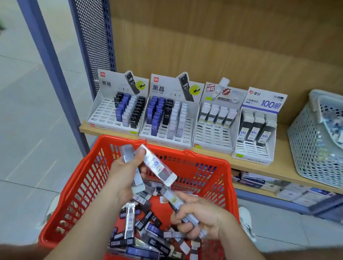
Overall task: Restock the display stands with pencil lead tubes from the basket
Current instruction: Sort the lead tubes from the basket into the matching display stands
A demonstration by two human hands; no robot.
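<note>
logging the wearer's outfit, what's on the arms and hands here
Both forearms are bare, with no sleeves in view. The left hand and the right hand wear no gloves. No watch or bracelet shows; a ring cannot be told.

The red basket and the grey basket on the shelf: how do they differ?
The red basket sits low in front of the person, under both hands; the grey basket stands on the wooden shelf at the right. The red basket has long slots and holds loose pencil lead tubes; the grey basket has small holes, and its contents are too blurred to name. Both are perforated plastic.
</note>
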